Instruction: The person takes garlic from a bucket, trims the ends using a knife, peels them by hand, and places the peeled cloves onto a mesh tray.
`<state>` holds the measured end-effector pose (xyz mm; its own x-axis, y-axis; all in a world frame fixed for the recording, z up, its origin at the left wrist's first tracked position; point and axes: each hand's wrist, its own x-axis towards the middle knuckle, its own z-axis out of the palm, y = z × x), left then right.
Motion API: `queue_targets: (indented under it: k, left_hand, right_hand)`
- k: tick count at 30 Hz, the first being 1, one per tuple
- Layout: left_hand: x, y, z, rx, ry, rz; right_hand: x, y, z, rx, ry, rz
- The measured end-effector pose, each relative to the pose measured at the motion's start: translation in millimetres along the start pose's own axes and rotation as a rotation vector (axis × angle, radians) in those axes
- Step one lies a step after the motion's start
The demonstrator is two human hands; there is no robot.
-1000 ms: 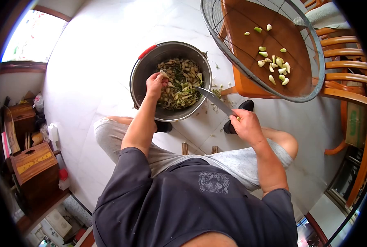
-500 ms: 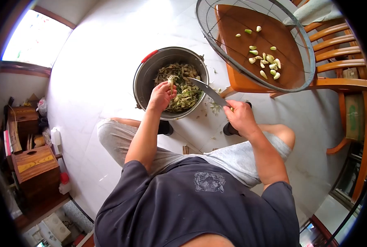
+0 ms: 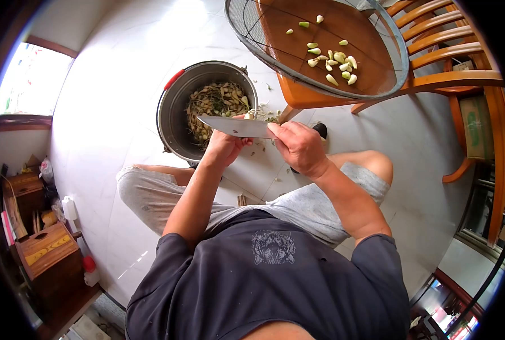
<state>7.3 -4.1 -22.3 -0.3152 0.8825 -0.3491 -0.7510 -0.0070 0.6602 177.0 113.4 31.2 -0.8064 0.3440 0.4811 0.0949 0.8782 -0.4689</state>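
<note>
My right hand (image 3: 301, 147) is wrapped round the handle end of a large knife (image 3: 236, 127), its blade pointing left. The blade passes over the fingers of my left hand (image 3: 227, 146), which are curled near the right side of a metal pot. A pale bulb (image 3: 249, 115) shows just above the blade at my left fingertips; the blade hides part of the grip. The pot (image 3: 167, 116) with a red handle grip holds a heap of bulbs and trimmings (image 3: 215, 101).
A round mesh sieve (image 3: 402, 56) with several peeled white-green cloves (image 3: 339, 57) rests on a wooden chair (image 3: 300, 93) at the upper right. Scraps (image 3: 272, 116) lie on the floor beside the pot. Wooden cabinets (image 3: 46, 249) stand at the left.
The knife has swung from a slant to nearly level, over my left hand. My right hand has moved left and up; my left hand is lower, nearer the pot's edge. The whole view has shifted.
</note>
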Motion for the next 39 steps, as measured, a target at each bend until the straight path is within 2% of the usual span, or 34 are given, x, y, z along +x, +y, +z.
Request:
queue_targets:
  k: [5,7,10,12,16,17,21,22,23,29,32,39]
  left_hand:
    - [-3,17,-1,-0.056,0.072,0.011]
    - [-1,29,-13,-0.025,0.122,0.007]
    - [5,49,-35,-0.239,0.121,-0.094]
    - [2,55,-42,-0.222,0.107,-0.091]
    - [-2,50,-34,-0.014,0.021,-0.025]
    - [-4,44,-28,0.034,0.093,0.001]
    - [-3,21,-14,0.002,0.027,-0.047]
    - [-4,17,-13,-0.017,-0.047,-0.031]
    - [-5,13,-11,-0.035,-0.121,-0.015]
    - [-5,6,3,-0.025,-0.078,-0.016]
    - [-4,3,0,-0.071,-0.145,-0.049]
    - [-7,8,12,0.064,-0.033,-0.034]
  right_hand:
    - [2,-2,2,0.06,-0.035,0.059]
    - [5,-1,3,0.15,-0.008,0.169]
    - [9,3,4,0.216,0.029,0.268]
    - [11,5,2,0.223,0.038,0.301]
    - [12,4,6,0.171,0.045,0.136]
    - [12,4,6,0.14,0.034,0.066]
    - [13,-3,1,0.033,0.034,-0.072]
    - [13,-2,2,0.011,0.036,-0.096]
    - [13,-2,0,-0.007,0.023,-0.094]
    - [6,0,-1,-0.051,0.015,-0.069]
    - [4,1,0,-0.035,0.059,-0.071]
    - [2,2,-1,-0.017,0.09,-0.066]
